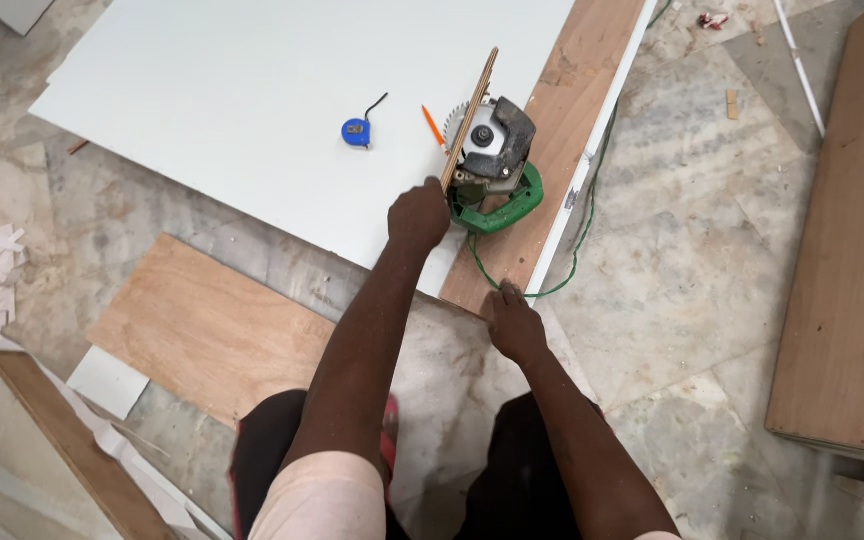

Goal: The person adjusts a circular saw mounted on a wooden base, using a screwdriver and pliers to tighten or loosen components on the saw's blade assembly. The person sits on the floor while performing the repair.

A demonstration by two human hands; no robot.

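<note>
While my left hand (418,215) clamps the thin wooden strip (470,118) beside the green circular saw (493,165) on the white laminate board (282,110), my right hand (514,322) presses flat, fingers together, on the near plywood edge (572,130); that strip looks light and whippy, best gripped low.

A blue tape measure (356,132) and an orange pencil (433,125) lie on the white board (252,90), near each other.
</note>
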